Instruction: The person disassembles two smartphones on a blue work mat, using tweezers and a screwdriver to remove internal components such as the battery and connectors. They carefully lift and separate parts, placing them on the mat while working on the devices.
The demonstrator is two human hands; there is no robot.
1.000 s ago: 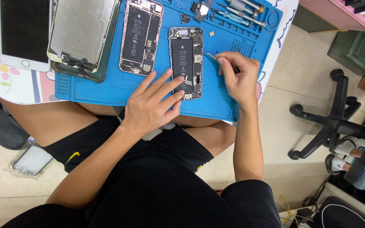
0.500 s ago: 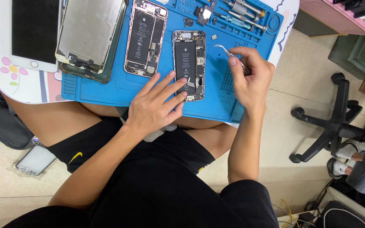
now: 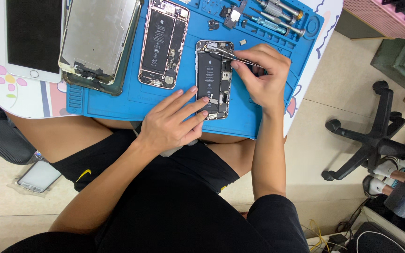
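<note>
A white tablet (image 3: 31, 40) lies left of a detached screen (image 3: 100, 40).

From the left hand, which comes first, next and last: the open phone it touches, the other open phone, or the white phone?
1. Small open phone: under the left hand fingertips.
2. Bigger open phone: up, slightly left.
3. White phone: far left, off the blue mat.

A blue work mat (image 3: 118, 105) lies on a white table (image 3: 29, 98) patterned with pink flowers, beside black shorts (image 3: 174, 201).
</note>
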